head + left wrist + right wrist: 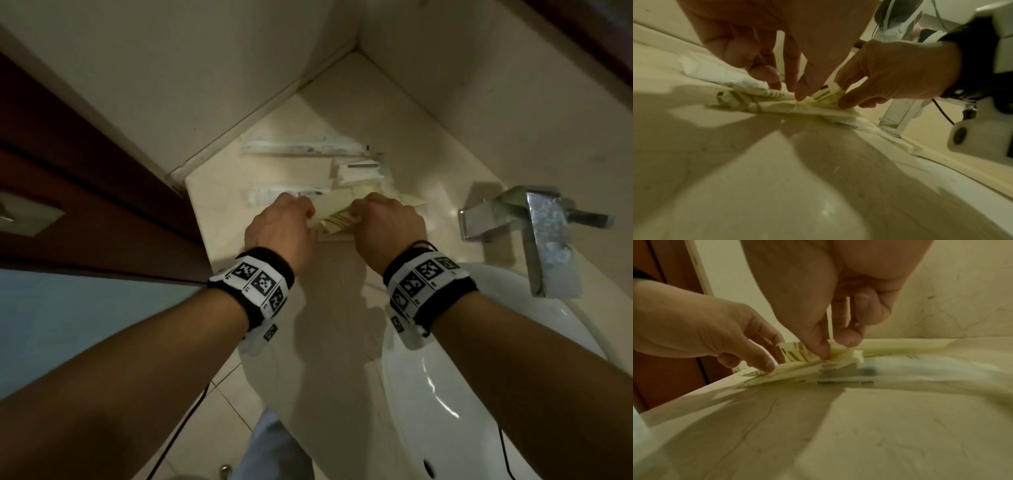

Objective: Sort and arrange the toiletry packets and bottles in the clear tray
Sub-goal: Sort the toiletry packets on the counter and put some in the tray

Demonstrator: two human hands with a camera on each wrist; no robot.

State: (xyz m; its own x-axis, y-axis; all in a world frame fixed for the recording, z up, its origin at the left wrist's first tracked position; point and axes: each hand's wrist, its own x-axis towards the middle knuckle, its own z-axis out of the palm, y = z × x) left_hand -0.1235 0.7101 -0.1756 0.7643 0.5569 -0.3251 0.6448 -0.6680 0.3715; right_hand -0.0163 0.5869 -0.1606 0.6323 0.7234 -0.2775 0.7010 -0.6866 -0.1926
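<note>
step: gathering the loose packets; both hands work 1 striped cream packet [337, 219] at the near edge of the pile, not yet lifted clear of the counter [329, 308].
left hand [279, 228]: thumb and fingertips [774, 78] curled down, pinching the packet's left end; left wrist view shows it pressed near the counter.
right hand [388, 228]: thumb and forefinger clamped on the packet's right end, other fingers curled; right wrist view shows the edge tilted up between the fingertips [849, 337].
packet pile [308, 164]: flat white and cream sachets lying loose toward the back corner of the counter, overlapping, long white wrapper [301, 145] at the rear.
clear tray: cannot make it out in any view; packets look to lie on the stone itself.
bottles: none visible.
progress, judged: early, pile unsorted.
next move, judged: raise the pinched packet off its neighbours, square it up, lay it with like ones; thin film is slippery, may drag the sachet below.
nearby: faucet [534, 222] and sink [479, 377] to the right, well apart from the pile.
</note>
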